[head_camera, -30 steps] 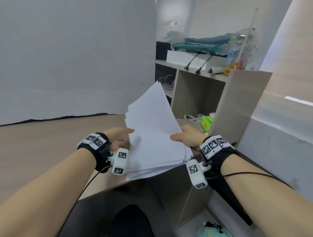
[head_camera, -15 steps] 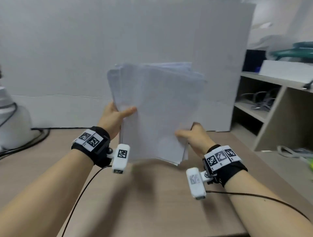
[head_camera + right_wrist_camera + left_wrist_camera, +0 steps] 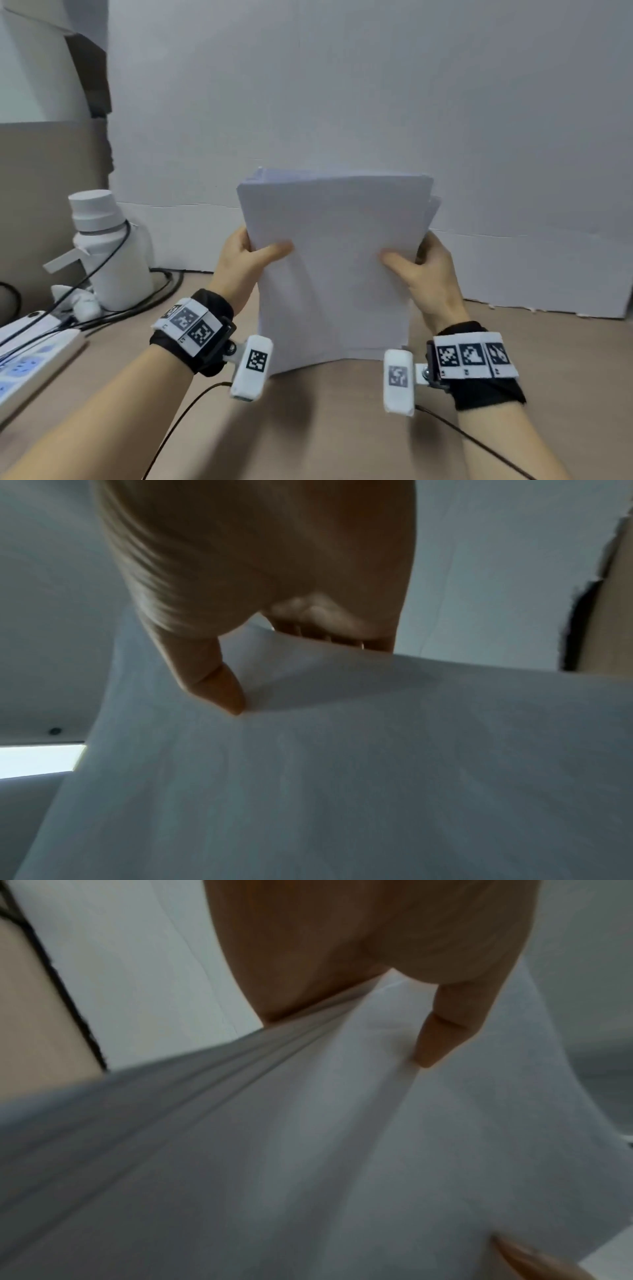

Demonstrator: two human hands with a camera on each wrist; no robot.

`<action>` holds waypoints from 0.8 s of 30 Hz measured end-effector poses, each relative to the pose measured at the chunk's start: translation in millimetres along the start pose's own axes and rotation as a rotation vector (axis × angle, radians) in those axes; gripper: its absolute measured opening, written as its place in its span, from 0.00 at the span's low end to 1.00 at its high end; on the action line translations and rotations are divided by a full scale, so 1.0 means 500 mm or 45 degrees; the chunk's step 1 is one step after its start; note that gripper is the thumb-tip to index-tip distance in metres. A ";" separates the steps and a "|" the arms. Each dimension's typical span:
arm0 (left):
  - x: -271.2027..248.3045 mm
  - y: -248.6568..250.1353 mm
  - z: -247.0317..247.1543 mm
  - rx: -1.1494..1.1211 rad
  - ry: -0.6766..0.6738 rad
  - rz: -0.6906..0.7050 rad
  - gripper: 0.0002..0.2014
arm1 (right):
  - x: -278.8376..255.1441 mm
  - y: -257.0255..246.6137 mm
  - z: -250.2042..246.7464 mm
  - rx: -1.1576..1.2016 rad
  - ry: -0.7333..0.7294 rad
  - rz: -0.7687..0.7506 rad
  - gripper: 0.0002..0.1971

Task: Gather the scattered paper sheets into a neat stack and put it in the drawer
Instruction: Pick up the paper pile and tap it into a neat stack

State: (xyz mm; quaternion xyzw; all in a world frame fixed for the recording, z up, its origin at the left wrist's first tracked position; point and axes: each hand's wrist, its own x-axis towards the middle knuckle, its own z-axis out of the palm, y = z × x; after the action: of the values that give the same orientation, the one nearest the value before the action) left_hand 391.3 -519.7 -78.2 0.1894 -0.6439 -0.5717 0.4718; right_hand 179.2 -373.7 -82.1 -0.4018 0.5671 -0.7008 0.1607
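A stack of white paper sheets (image 3: 334,270) stands upright on its bottom edge on the wooden desk (image 3: 325,428), in the middle of the head view. My left hand (image 3: 246,260) grips its left edge, thumb on the front and fingers behind. On the opposite edge my right hand (image 3: 421,263) grips the same way. In the left wrist view the paper stack (image 3: 308,1150) fills the frame under my left hand (image 3: 394,988). The right wrist view shows the paper stack (image 3: 342,777) pinched by my right hand (image 3: 274,642). A few sheet edges stick out at the top right. No drawer is in view.
A white bottle (image 3: 109,250) stands at the left of the desk, with black cables (image 3: 113,315) and a white power strip (image 3: 30,356) beside it. A white board wall (image 3: 342,102) rises right behind the paper. Brown cardboard (image 3: 51,188) is at the far left.
The view has swung left from the shelf to the desk. Both hands turned the fanned sheets upright and brought the stack down onto its bottom edge; the sheets now line up more closely.
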 end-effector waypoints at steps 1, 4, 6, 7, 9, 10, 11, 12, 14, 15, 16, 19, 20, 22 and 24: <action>0.008 0.006 -0.006 0.007 -0.005 0.025 0.23 | 0.008 -0.004 0.002 0.000 -0.019 -0.042 0.20; 0.034 0.026 0.002 0.031 -0.038 0.103 0.24 | 0.033 -0.013 0.027 0.028 -0.062 -0.116 0.27; 0.045 0.031 0.018 0.056 -0.024 0.128 0.24 | 0.045 -0.016 0.040 0.035 -0.038 -0.137 0.28; 0.048 0.031 0.024 0.074 -0.002 0.136 0.23 | 0.048 -0.018 0.042 0.032 -0.012 -0.152 0.27; 0.053 0.031 0.036 0.105 0.058 0.175 0.21 | 0.047 -0.026 0.040 -0.002 0.065 -0.202 0.26; 0.057 0.031 0.044 0.117 0.099 0.211 0.20 | 0.046 -0.029 0.038 -0.015 0.109 -0.239 0.25; 0.062 0.031 0.052 0.130 0.145 0.248 0.20 | 0.045 -0.031 0.037 -0.026 0.142 -0.276 0.24; 0.066 0.029 0.060 0.144 0.185 0.282 0.20 | 0.044 -0.033 0.037 -0.037 0.155 -0.298 0.23; 0.068 0.023 0.069 0.158 0.215 0.316 0.21 | 0.045 -0.029 0.032 -0.066 0.116 -0.274 0.24; 0.067 0.016 0.065 0.133 0.194 0.291 0.22 | 0.048 -0.026 0.026 -0.067 0.075 -0.230 0.26; 0.063 0.006 0.055 0.086 0.154 0.243 0.25 | 0.051 -0.023 0.017 -0.059 0.023 -0.173 0.27; 0.043 -0.024 0.021 -0.045 0.028 0.122 0.31 | 0.063 -0.007 -0.019 0.011 -0.115 -0.072 0.24; 0.038 -0.031 0.019 -0.061 0.011 0.100 0.32 | 0.063 -0.003 -0.024 0.047 -0.158 -0.051 0.23; 0.032 -0.037 0.027 -0.079 0.006 0.084 0.30 | 0.058 0.005 -0.014 0.075 -0.208 -0.036 0.21; 0.030 -0.035 0.042 -0.126 0.028 0.083 0.29 | 0.054 0.010 0.005 0.083 -0.151 -0.074 0.19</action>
State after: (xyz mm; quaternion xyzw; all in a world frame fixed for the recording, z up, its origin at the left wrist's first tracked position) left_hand 361.7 -524.7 -86.0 0.1511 -0.6155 -0.5851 0.5060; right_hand 163.2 -395.3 -76.5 -0.4535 0.5217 -0.6982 0.1865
